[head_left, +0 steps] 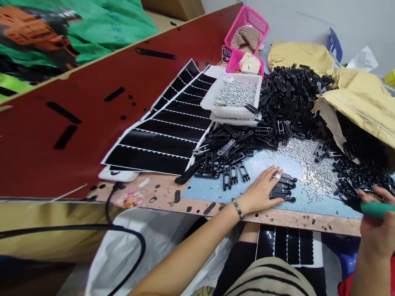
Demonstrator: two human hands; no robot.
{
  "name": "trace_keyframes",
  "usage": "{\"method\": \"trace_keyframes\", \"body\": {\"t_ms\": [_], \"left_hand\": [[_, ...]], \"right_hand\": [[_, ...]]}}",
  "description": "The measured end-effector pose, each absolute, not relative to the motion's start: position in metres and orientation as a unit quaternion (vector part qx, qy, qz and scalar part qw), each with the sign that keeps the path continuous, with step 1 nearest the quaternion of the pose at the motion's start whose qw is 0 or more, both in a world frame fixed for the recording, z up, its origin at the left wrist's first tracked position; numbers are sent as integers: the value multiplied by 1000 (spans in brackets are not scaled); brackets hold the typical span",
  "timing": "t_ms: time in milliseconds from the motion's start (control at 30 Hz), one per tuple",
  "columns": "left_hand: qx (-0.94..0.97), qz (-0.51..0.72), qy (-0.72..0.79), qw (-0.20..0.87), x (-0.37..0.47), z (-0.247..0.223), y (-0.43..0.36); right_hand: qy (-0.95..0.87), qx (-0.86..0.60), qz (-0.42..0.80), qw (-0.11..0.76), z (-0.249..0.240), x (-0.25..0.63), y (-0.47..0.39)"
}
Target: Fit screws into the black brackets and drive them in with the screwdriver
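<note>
Head view: this person's left hand (263, 189) spreads its fingers wide, a row of black parts (284, 191) between thumb and fingertips on the desk (284, 222); the right hand (377, 222) clasps a green-handled tool (375, 209).

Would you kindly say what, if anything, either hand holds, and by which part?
The right hand grips a tool by its green handle; the left hand touches black parts, hold unclear.

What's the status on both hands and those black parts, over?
Left hand spread at the left end of the row of long black parts. Right hand gripping green-handled tool. Heap of small silver metal pieces lying between.
</note>
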State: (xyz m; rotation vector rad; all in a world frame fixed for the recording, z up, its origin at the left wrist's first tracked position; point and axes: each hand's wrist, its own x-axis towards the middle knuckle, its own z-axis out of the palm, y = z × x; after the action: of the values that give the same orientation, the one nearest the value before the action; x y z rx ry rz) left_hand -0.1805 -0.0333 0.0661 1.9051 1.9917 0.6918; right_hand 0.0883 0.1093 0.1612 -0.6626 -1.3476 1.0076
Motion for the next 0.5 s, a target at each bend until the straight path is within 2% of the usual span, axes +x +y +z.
{"method": "trace_keyframes", "body": {"t_ms": [200, 500], "left_hand": [[667, 247, 687, 152, -181, 65, -34], [664, 290, 675, 139, -181, 61, -33]], "right_hand": [[-642, -180, 517, 537, 172, -7, 109], [-645, -143, 557, 504, 145, -60, 97]]}}
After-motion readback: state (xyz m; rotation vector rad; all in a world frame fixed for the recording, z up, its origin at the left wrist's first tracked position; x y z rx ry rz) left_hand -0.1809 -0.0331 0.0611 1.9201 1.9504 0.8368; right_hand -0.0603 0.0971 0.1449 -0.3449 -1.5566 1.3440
